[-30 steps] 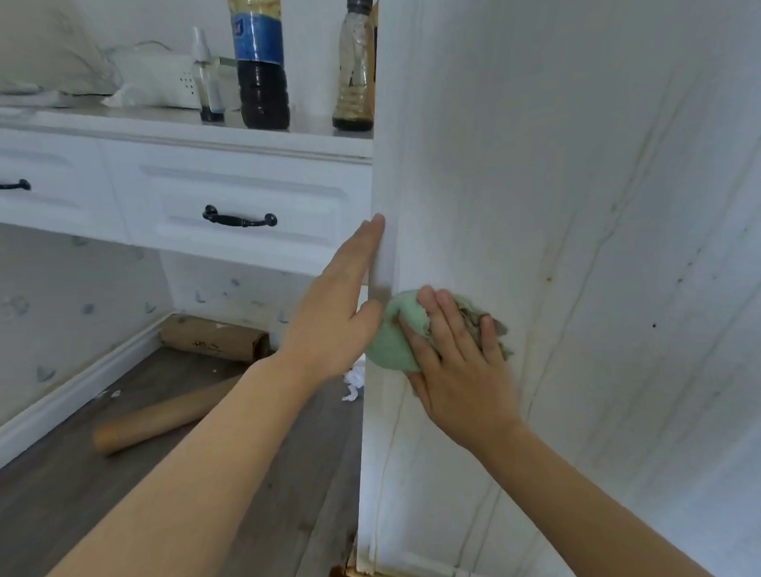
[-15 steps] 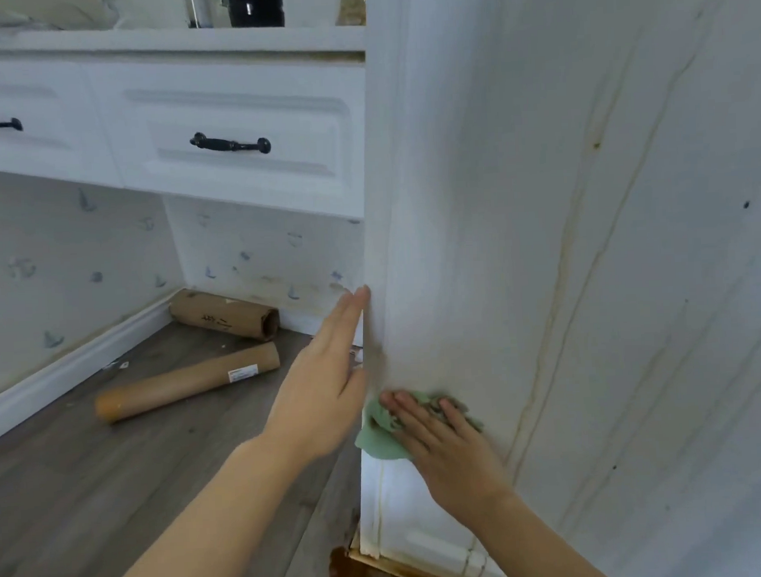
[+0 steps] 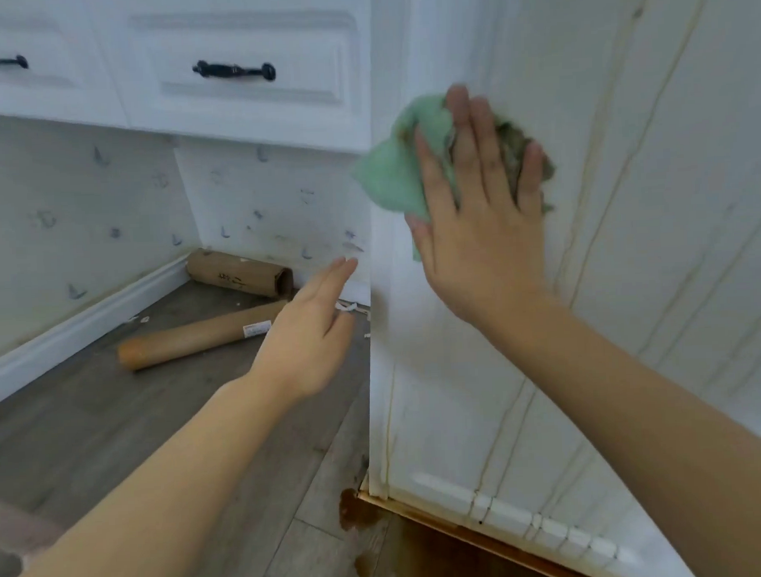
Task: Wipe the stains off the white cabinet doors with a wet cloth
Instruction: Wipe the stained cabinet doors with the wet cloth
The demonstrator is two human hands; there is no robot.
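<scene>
Two hands: both in frame, bare forearms reaching in from the bottom edge.
Right hand [image 3: 476, 223]: flat on the green cloth [image 3: 397, 169], fingers straight and spread, pressing it against the white cabinet door [image 3: 629, 234]. No curl round the cloth, palm and fingers just pin it.
Cloth: bunched, sits near the door's left edge, upper half of the panel. Left part sticks out past the fingers; the part under the fingertips looks dirty brown.
Left hand [image 3: 311, 330]: fingers straight and relaxed, holds nothing. Fingertips close to the door's edge; cannot tell if they touch it.
Door: yellow-brown streaks run top to bottom on the panel right of the cloth, and down along the left edge.
Floor [image 3: 114, 422]: grey wood planks, brown stain at the cabinet's base corner.
Under the drawers: two cardboard tubes [image 3: 197, 337] on the floor, one against the wall.
Drawers [image 3: 246, 41]: white, black handles [image 3: 234, 71], upper left.
</scene>
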